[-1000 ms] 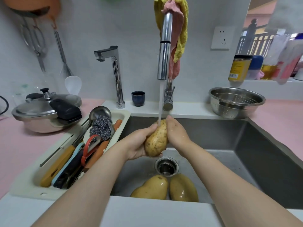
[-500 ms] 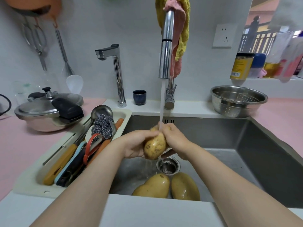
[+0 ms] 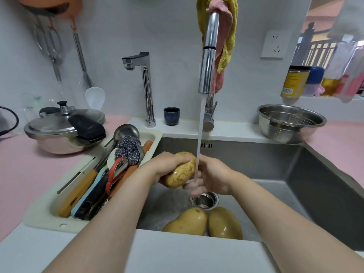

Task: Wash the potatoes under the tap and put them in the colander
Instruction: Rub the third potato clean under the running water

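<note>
Water runs from the tall chrome tap (image 3: 208, 56) into the steel sink (image 3: 275, 170). My left hand (image 3: 167, 164) grips a speckled potato (image 3: 181, 171) from above, right beside the stream. My right hand (image 3: 211, 177) is next to it under the water, fingers stretched out below the potato and wet. Two more potatoes (image 3: 187, 222) (image 3: 224, 223) lie on the sink floor near the front edge, just in front of the drain (image 3: 204, 200). The steel colander (image 3: 290, 123) stands on the counter at the back right, with nothing visible in it.
A cream tray (image 3: 45, 219) with utensils and a steel scourer (image 3: 128, 146) borders the sink on the left. A pressure cooker (image 3: 63, 129) sits further left. A second small tap (image 3: 145, 87) and a dark cup (image 3: 171, 115) stand behind the sink. Bottles line the right sill.
The potato has turned from upright to lying tilted in my left hand and shifted left of the stream. My right hand has come off it and now lies under the water.
</note>
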Demonstrator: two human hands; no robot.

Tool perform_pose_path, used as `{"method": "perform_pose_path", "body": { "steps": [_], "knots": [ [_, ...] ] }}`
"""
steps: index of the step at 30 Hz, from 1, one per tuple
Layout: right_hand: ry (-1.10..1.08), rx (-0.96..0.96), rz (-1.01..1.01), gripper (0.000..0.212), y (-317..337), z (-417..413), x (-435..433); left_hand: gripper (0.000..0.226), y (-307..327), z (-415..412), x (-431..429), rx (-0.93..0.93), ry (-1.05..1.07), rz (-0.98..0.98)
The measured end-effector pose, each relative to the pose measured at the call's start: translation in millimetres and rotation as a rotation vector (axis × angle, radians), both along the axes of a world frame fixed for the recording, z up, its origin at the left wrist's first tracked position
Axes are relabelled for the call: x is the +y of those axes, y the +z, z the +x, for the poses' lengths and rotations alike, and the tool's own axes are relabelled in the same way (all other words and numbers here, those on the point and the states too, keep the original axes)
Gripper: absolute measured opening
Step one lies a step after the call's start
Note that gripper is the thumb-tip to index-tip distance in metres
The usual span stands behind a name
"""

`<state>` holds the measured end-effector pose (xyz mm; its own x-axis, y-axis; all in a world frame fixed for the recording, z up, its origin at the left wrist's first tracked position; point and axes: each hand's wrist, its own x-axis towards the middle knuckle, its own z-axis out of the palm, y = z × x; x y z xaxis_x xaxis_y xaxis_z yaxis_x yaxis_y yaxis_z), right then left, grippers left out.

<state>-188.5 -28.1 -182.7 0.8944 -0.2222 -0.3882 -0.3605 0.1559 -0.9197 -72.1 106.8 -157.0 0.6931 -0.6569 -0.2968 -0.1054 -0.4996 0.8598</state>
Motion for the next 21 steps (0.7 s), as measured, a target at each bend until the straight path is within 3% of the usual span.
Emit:
{"method": "perform_pose_path", "body": {
  "steps": [6, 10, 13, 16, 21],
  "knots": [
    [-0.045, 0.083, -0.331, 0.033, 4, -4, 0, 0.062, 6, 2, 10, 0.013, -0.037, 0.105],
    [-0.095, 0.069, -0.537, 0.021, 6, -10, -15, 0.054, 5, -2, 6, 0.053, -0.092, 0.049],
    [-0.161, 0.019, -0.478, 0.027, 8, -10, -18, 0.045, 5, -6, 2, 0.093, -0.093, -0.059],
    [-0.159, -0.067, -0.257, 0.034, 9, -5, -14, 0.041, 1, -8, -3, 0.121, -0.097, -0.161],
    [-0.12, -0.104, -0.019, 0.037, 9, 4, 0, 0.046, -2, -6, -10, -0.113, -0.023, -0.205]
  ]
}}
